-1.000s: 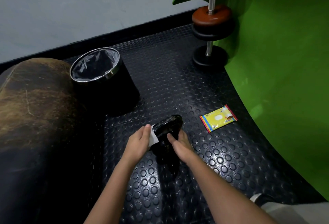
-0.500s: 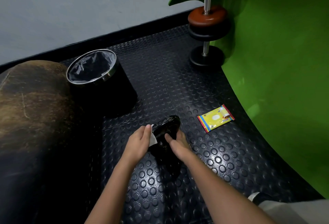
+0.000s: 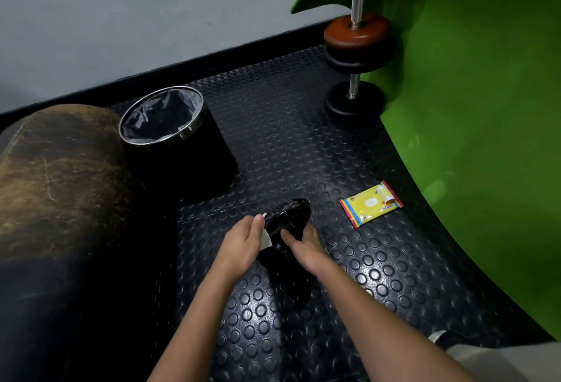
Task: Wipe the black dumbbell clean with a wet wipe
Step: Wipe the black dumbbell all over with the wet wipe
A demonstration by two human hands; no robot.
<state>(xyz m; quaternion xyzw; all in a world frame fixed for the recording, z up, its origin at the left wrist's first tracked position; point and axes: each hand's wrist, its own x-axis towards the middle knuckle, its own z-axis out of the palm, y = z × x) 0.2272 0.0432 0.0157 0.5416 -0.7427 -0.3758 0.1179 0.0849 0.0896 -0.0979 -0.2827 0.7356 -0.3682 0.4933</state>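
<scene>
The black dumbbell stands tilted on the studded rubber floor, its glossy upper head facing up and away from me. My left hand presses a white wet wipe against the left side of that head; only a small corner of the wipe shows past my fingers. My right hand grips the dumbbell from the right, just below the head. The lower end of the dumbbell is dark and partly hidden between my forearms.
A yellow wet-wipe pack lies on the floor to the right. A black bin with a liner stands at the left, beside a worn brown padded roll. A barbell-style weight leans on the green wall.
My hands stay on the dumbbell; the left hand with the wipe has shifted slightly along the head. The view has drifted a little.
</scene>
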